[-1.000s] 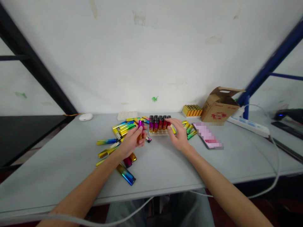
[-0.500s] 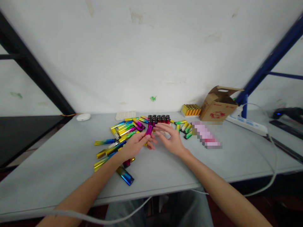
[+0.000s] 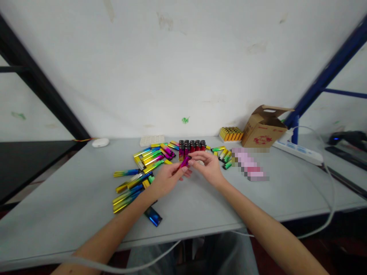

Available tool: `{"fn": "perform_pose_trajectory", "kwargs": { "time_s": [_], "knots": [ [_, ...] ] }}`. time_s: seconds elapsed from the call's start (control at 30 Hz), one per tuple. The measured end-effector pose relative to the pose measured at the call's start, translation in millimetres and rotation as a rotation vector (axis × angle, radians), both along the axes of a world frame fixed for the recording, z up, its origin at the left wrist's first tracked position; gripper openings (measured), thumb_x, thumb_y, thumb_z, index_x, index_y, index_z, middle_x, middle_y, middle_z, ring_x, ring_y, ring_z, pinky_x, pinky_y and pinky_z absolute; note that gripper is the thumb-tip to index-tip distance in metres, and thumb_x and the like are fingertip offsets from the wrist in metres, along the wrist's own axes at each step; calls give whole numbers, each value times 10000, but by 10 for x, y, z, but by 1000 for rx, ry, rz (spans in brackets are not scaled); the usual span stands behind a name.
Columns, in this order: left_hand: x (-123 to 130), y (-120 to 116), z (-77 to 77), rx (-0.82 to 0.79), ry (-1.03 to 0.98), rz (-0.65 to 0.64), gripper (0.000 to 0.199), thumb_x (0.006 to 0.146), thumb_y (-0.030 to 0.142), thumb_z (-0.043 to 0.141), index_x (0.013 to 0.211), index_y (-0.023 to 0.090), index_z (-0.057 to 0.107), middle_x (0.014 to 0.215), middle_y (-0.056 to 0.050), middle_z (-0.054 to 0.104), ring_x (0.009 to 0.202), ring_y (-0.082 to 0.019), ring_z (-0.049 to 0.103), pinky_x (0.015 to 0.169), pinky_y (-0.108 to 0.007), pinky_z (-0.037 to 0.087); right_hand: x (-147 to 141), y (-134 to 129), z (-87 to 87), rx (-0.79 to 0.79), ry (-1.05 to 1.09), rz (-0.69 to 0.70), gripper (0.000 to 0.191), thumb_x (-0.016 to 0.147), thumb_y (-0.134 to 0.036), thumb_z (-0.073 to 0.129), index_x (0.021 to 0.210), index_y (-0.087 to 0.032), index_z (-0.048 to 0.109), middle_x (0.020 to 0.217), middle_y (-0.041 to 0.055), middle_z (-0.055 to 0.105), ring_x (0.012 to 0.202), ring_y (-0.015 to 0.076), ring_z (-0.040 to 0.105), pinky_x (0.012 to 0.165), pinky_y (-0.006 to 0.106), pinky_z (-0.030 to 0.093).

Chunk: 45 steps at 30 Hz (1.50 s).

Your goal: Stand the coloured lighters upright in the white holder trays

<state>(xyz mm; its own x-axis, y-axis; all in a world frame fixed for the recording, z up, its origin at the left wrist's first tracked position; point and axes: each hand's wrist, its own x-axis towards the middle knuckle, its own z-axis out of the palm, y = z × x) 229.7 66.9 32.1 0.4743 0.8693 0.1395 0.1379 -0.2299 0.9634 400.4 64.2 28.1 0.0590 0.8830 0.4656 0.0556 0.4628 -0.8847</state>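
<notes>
A shiny purple lighter [image 3: 185, 162] is held in front of me, tilted up to the right. My left hand [image 3: 166, 177] grips its lower part between thumb and fingers. At its upper end, the thumb and fingertips of my right hand [image 3: 208, 168] close on the dark tip. Just behind my hands, several upright lighters with black tops [image 3: 192, 146] stand in tight rows, red and purple in colour. Many metallic lighters [image 3: 153, 158] in yellow, green, blue and purple lie loose on the left, some partly hidden by my left forearm. A blue one [image 3: 154, 216] lies nearest the front edge.
Right of the rows lie several green-yellow lighters [image 3: 228, 165]. A white tray of yellow pieces [image 3: 231, 134], an open cardboard box [image 3: 262, 133] and a power strip [image 3: 301, 152] stand farther right. Back left are a white holed tray [image 3: 151, 140] and a white case [image 3: 100, 143].
My right fingers have come in from beside the purple lighter and closed on its upper end. The lighter has tilted more to the right and shifted slightly that way with my left hand.
</notes>
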Motion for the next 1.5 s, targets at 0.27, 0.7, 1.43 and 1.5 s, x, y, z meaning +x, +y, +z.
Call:
{"fn": "perform_pose_trajectory", "kwargs": {
  "time_s": [0.27,0.7,1.43,1.5],
  "knots": [
    [-51,50,-4,170,49,225,259,787,360,664,977,182,668,906,-74,725,825,-223,665,785,-333,512,285,121,61,140,-132,-298,202,745,-330,696,888,-189,690,822,47,717,750,181,663,711,320,540],
    [-205,127,40,473,244,256,156,793,295,617,898,216,703,921,-78,692,931,-268,603,955,-398,411,332,243,-120,267,-495,-345,172,846,-326,584,952,-214,660,924,61,702,787,201,606,784,365,504],
    [-559,810,-25,665,628,406,452,889,346,453,1290,142,498,1101,-123,672,1084,-277,588,982,-431,435,370,263,-184,381,-836,-426,361,827,-241,583,1182,-226,646,1211,112,533,1150,266,474,1001,447,406],
    [-537,783,-91,730,682,338,445,908,332,417,1308,149,483,1196,-134,637,1150,-278,559,1014,-443,417,362,253,-184,377,-841,-409,381,828,-234,576,1205,-211,629,1213,118,531,1151,264,472,998,439,412]
  ]
}}
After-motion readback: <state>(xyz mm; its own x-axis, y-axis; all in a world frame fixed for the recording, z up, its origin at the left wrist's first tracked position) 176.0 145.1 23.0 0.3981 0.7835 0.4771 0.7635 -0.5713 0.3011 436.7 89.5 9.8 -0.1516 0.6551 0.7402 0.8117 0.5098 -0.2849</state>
